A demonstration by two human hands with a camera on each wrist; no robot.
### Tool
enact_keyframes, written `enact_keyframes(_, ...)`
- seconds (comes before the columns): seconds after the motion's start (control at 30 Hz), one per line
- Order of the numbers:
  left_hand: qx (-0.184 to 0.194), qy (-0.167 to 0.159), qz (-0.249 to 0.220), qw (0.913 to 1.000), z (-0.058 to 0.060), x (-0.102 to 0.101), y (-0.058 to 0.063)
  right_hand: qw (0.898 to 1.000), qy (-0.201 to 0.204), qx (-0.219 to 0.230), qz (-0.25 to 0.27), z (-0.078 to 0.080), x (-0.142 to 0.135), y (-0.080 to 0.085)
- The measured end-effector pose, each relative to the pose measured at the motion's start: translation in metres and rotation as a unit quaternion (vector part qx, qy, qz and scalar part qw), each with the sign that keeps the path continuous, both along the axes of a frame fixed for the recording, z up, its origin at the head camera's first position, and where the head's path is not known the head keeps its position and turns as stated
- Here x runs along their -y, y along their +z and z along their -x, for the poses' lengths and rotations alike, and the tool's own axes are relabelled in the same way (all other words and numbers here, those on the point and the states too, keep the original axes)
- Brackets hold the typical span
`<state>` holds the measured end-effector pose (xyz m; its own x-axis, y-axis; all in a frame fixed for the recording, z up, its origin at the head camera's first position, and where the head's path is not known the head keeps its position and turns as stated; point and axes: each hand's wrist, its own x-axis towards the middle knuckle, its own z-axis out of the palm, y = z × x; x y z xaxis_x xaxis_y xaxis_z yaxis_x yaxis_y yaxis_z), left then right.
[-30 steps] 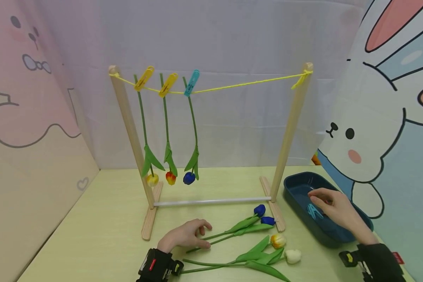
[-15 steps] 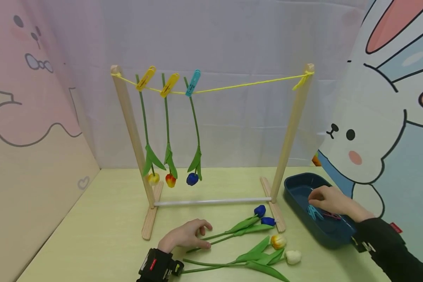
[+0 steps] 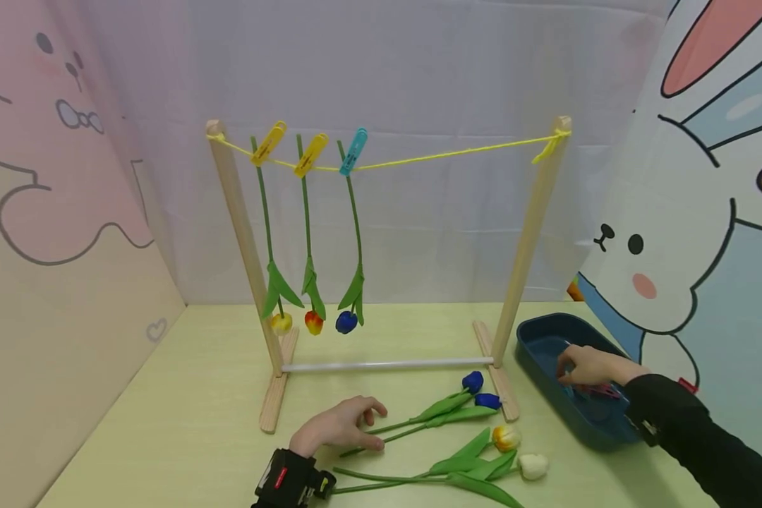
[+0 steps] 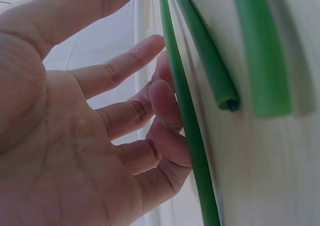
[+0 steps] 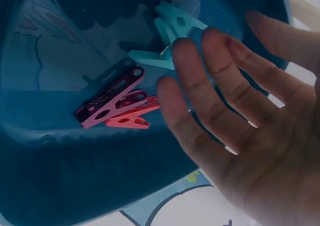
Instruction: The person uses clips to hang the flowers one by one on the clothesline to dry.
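Note:
My right hand (image 3: 590,365) is down inside the dark blue basin (image 3: 568,418), its fingers relaxed above the clothespins. In the right wrist view, teal clothespins (image 5: 182,23), a purple clothespin (image 5: 112,95) and a red clothespin (image 5: 132,117) lie in the basin; fingertips partly overlap the teal ones. My left hand (image 3: 343,425) rests on the table at the stem ends of two blue tulips (image 3: 473,382). Seen from the left wrist, its loosely bent fingers touch or nearly touch a green stem (image 4: 185,100), with the thumb apart.
A yellow line (image 3: 444,154) spans a wooden frame (image 3: 525,247). From it hang a yellow tulip (image 3: 282,324), a red-orange one and a blue one, held by two yellow clothespins (image 3: 311,155) and a teal clothespin (image 3: 354,151). A yellow-orange tulip (image 3: 506,437) and a white tulip (image 3: 533,466) lie in front.
My right hand has gone lower into the basin, and its forearm has swung round to the right. The left hand stays by the stems. The whole head view has shifted slightly.

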<state>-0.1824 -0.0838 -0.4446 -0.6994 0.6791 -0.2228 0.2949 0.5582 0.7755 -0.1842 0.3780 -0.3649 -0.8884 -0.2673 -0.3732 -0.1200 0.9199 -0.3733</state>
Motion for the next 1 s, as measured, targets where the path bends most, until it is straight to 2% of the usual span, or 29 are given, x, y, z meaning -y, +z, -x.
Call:
enact_keyframes(0.17, 0.005, 0.001, -0.006, 1.0, -0.001, -0.001, 0.001, 0.999, -0.027, 0.023, 0.004, -0.003, 0.0, -0.005)
enact_keyframes(0.27, 0.004, 0.001, -0.005, 1.0, -0.001, -0.001, 0.001, 0.999, -0.023, 0.023, 0.006, -0.004, 0.001, -0.007)
enact_keyframes(0.57, 0.011, 0.012, 0.002, 0.9999, -0.002, -0.003, 0.0, 1.0, -0.005, -0.022, 0.016, -0.002, -0.002, -0.016)
enact_keyframes(0.83, 0.007, 0.012, 0.002, 0.9999, -0.002, -0.003, 0.001, 0.999, -0.024, -0.04, 0.016, -0.002, -0.003, -0.024)
enact_keyframes(1.0, 0.005, 0.01, 0.004, 0.9999, -0.002, -0.002, 0.001, 0.998, -0.019, -0.053, 0.013, -0.003, -0.004, -0.027)
